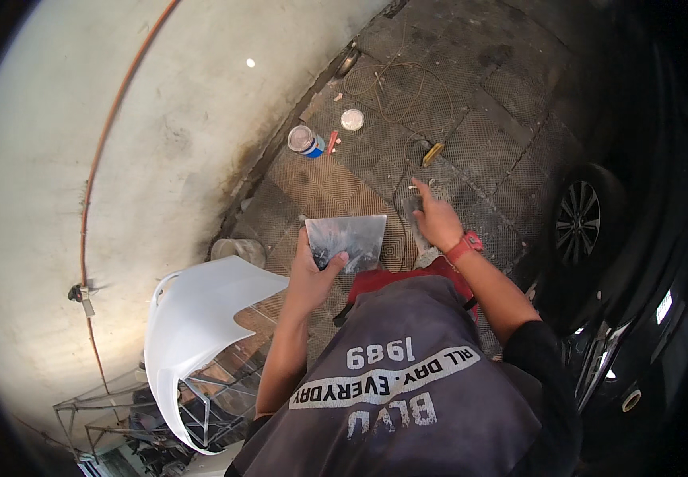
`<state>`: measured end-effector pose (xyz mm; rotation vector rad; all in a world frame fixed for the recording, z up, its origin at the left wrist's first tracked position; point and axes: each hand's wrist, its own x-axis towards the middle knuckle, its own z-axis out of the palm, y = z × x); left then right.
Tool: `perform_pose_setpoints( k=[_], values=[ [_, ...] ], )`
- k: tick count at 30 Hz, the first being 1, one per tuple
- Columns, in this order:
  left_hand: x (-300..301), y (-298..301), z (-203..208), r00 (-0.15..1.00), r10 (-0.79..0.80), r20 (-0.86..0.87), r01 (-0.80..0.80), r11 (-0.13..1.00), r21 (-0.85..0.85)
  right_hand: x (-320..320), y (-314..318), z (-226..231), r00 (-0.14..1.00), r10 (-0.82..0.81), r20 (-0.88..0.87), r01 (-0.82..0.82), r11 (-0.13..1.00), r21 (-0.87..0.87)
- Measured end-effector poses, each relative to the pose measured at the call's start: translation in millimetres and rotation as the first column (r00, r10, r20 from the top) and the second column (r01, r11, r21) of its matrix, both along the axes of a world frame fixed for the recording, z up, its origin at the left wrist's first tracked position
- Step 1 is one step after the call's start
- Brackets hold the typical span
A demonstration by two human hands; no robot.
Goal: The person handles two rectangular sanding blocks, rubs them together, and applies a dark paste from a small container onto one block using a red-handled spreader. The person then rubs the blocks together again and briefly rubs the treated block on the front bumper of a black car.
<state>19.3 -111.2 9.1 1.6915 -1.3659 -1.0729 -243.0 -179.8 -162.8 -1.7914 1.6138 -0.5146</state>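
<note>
"What is the left hand (318,270) doing?"

"It's clamped on a flat grey plate (347,238), with the thumb on the upper face and the other fingers around the left edge. The plate is in front of the person's body, above the floor (503,119)."

"And the right hand (439,223)?"

"Well apart from the left one, to the right of the plate. Its index finger is stretched out. A thin greyish strip (412,216) shows just beside the thumb, but I can't tell whether the fingers close on it. There's a red band (465,246) on that wrist."

"What's on the floor farther ahead?"

"A can (306,142) with a blue and white side stands near the wall (169,127). Just beside it is a small red thing (333,142), too small to make out, and near that a round, whitish lid-like disc (352,120). To the right lies a yellow block (433,154), and beyond it a loosely coiled cord (415,67)."

"And at the sides?"

"On the left, a large curved white panel (193,318) near a metal frame (203,409). On the right, a black car (638,318), one wheel (579,222) showing."
</note>
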Motion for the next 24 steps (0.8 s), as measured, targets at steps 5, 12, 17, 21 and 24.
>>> perform_pose_setpoints(
  k=[5, 12, 17, 21, 24],
  values=[
    [17.3, -0.8, -22.1, 0.955, -0.030, -0.296, 0.087, 0.980, 0.180, 14.4, -15.5, 11.9, 0.766, 0.038, 0.641, -0.186, 0.969, 0.165],
    [63.4, -5.2, -18.6, 0.955, 0.186, -0.231, -0.133, 0.964, 0.229, 71.0, -31.9, 86.1, 0.688, 0.288, 0.666, -0.552, 0.804, 0.223],
    [139.7, 0.5, -27.6, 0.838, 0.396, -0.376, -0.349, 0.918, 0.187, 63.3, -27.9, 52.8, 0.868, 0.395, 0.299, -0.415, 0.910, 0.003],
    [126.0, -1.9, -18.8, 0.979, -0.178, -0.103, 0.198, 0.948, 0.247, 133.8, -37.5, 96.4, 0.717, 0.255, 0.649, -0.525, 0.810, 0.261],
    [154.3, -0.8, -29.7, 0.977, -0.064, -0.204, 0.119, 0.955, 0.272, 156.7, -41.7, 102.7, 0.734, 0.436, 0.521, -0.632, 0.720, 0.287]
  ],
)
